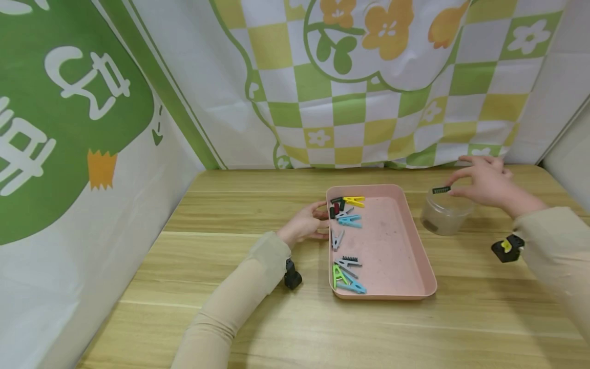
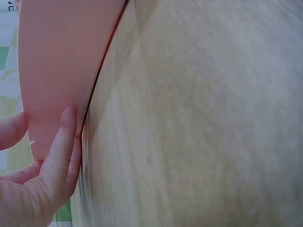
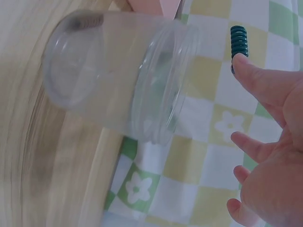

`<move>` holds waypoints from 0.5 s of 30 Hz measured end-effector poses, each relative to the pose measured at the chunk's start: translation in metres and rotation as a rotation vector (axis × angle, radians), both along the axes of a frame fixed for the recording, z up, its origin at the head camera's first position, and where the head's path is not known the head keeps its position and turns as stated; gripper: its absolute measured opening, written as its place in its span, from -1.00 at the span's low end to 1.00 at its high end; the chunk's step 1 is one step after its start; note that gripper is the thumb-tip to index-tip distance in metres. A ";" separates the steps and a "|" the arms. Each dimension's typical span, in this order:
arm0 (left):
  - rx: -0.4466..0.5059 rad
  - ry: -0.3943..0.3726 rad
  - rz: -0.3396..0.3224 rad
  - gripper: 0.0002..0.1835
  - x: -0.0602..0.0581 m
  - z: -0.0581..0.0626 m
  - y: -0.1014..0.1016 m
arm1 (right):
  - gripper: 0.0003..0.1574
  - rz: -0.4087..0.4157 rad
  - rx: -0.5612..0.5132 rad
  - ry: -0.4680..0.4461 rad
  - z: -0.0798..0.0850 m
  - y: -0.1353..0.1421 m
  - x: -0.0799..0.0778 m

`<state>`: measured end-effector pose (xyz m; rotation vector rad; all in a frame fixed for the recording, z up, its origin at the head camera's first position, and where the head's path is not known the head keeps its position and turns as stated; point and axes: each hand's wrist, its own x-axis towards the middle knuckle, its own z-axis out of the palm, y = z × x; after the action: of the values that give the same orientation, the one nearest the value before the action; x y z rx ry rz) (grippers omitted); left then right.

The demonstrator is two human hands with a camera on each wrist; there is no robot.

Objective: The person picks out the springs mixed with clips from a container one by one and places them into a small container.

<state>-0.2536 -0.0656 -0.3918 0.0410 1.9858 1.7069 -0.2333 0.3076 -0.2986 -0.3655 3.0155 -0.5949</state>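
Observation:
A dark green spring [image 3: 239, 41], ribbed like a coil, is pinched between the thumb and a finger of my right hand [image 1: 484, 182]. It is above the mouth of a clear plastic jar [image 1: 444, 218], apart from the rim. Another small dark piece [image 3: 90, 21] lies at the jar's bottom. My left hand [image 1: 304, 224] touches the outer left wall of the pink tray [image 1: 387, 246], its fingers [image 2: 59, 146] against that wall. Along the tray's left side lie several clips, among them a yellow clip [image 1: 354, 200] and a green clip [image 1: 338, 275].
Small dark green and red pieces [image 1: 337, 208] are grouped in the tray's far left corner. Blue clips [image 1: 350, 221] and grey clips [image 1: 338, 240] lie nearby. Behind the wooden table [image 1: 249, 205] hangs a checked cloth [image 1: 350, 113].

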 end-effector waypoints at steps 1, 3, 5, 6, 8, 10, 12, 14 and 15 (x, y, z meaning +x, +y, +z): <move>-0.001 -0.002 0.001 -0.27 0.000 0.000 0.000 | -0.66 -0.005 -0.002 -0.003 0.000 0.002 0.000; -0.005 -0.002 0.001 -0.27 0.000 0.000 0.000 | -0.65 -0.017 -0.003 -0.008 -0.001 0.005 0.000; -0.008 0.000 0.001 -0.28 0.000 0.000 0.000 | -0.64 -0.028 -0.008 -0.014 -0.002 0.007 0.000; -0.009 0.000 0.001 -0.28 0.000 0.000 0.000 | -0.63 -0.033 -0.007 -0.015 -0.003 0.008 0.000; -0.009 0.000 0.003 -0.28 0.000 0.000 0.000 | -0.62 -0.040 -0.005 -0.017 -0.003 0.010 -0.001; -0.009 -0.001 0.006 -0.28 0.000 0.000 0.000 | -0.61 -0.047 -0.004 -0.022 -0.004 0.012 -0.002; -0.008 -0.003 0.008 -0.28 -0.001 0.000 0.000 | -0.60 -0.054 0.000 -0.027 -0.005 0.014 -0.003; -0.006 -0.006 0.009 -0.28 -0.001 0.000 0.000 | -0.59 -0.062 -0.001 -0.037 -0.006 0.016 -0.003; -0.006 -0.007 0.009 -0.28 -0.001 0.000 0.000 | -0.58 -0.066 -0.003 -0.042 -0.007 0.017 -0.003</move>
<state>-0.2543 -0.0655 -0.3922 0.0242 1.9892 1.7046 -0.2366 0.3244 -0.3056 -0.2509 2.9966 -0.6031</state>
